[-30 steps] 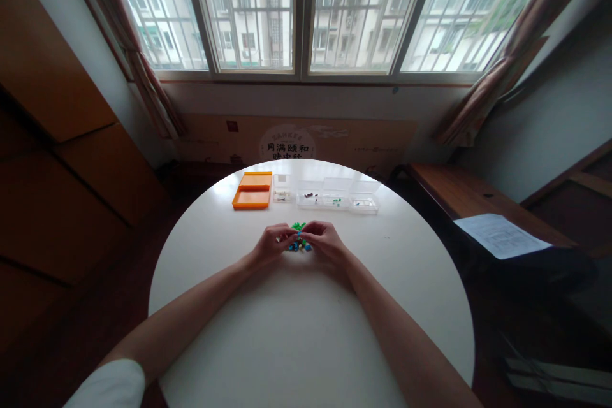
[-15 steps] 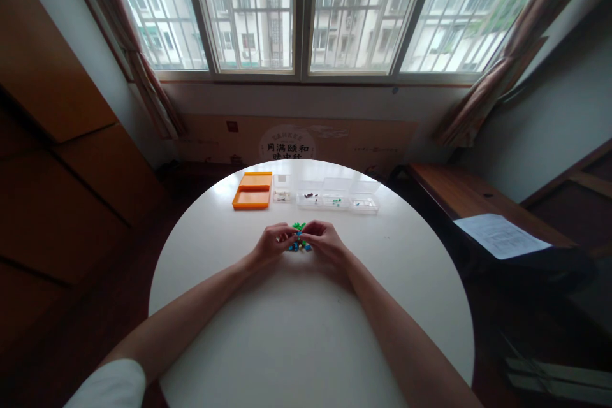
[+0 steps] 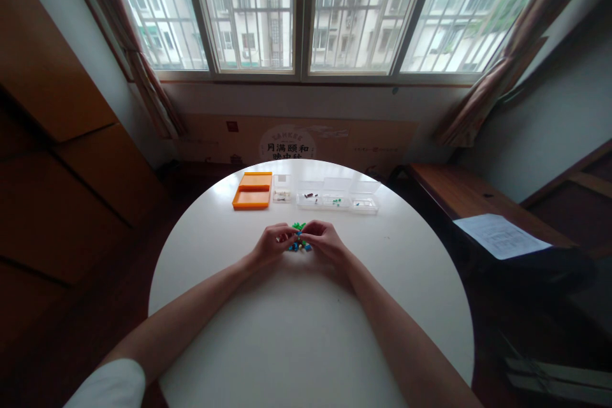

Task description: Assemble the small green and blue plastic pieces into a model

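My left hand [image 3: 274,240] and my right hand [image 3: 324,238] meet fingertip to fingertip over the middle of the table. Between them they pinch a small blue piece [image 3: 299,234], which looks like a toy building brick; the fingers partly cover it. Directly beneath and around the fingertips lies a pile of small building bricks [image 3: 300,247] in blue, green, yellowish and brown. Bright green bricks [image 3: 299,225] show just beyond the hands. Part of the pile is hidden behind my left fingers.
The round white table [image 3: 268,331] holds an orange two-part tray [image 3: 252,206] at the back left. Beside it stand a clear box [image 3: 282,180] with pale bits and clear lidded boxes [image 3: 337,209] with dark, green and blue bits. Papers [image 3: 500,236] lie to the right, by a wooden bench [image 3: 482,201].
Both hands stay in the same place, with only slight shifts of the fingertips around the blue piece. The boxes and tray have not moved.
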### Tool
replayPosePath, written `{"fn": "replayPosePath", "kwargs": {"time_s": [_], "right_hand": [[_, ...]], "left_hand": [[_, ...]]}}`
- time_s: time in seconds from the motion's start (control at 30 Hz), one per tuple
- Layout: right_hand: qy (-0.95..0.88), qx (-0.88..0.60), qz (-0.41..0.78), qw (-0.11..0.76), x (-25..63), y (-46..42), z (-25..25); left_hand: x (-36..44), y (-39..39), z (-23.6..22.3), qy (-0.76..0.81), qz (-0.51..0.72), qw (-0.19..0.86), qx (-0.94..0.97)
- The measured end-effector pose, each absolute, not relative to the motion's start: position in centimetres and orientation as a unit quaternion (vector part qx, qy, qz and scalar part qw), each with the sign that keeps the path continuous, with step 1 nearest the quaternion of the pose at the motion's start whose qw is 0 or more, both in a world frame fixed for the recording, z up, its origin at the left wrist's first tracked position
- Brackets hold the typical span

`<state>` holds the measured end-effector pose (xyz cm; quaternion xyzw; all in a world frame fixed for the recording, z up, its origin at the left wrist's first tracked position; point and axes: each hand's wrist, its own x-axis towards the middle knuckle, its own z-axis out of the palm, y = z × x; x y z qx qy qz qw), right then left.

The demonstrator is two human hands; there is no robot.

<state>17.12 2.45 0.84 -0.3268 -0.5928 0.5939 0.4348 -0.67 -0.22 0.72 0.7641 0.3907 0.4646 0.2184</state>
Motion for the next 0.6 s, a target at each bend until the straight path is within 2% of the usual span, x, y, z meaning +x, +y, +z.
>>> {"fn": "replayPosePath", "kwargs": {"time_s": [0.6], "right_hand": [[-0.590,-0.331,0.597,0.432,17.03,2.28,1.19]], "left_hand": [[-0.75,-0.26,0.76,0.386,0.465,0.220,0.765]]}}
